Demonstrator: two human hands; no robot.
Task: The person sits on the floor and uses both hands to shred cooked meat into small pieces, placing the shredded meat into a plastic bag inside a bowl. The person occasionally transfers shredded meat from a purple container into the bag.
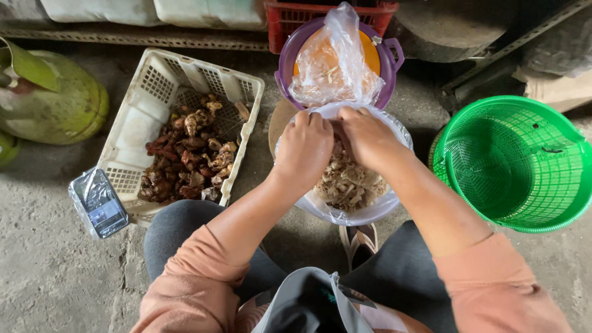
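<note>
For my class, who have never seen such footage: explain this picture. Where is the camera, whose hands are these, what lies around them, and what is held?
One camera sits on a person's head, looking down at their own arms. The left hand and right hand meet over a clear plastic bag of pale shredded pieces, pinching something small; what exactly is hidden. On the concrete floor lie a white plastic crate of brown roots, an empty green mesh basket, a purple bowl under crumpled plastic, a wrapped small flat device and a green gas cylinder.

Crate (139, 132) left of bag-lined bowl (370, 213), basket (524, 160) right, lidded pot (394, 58) behind
</note>
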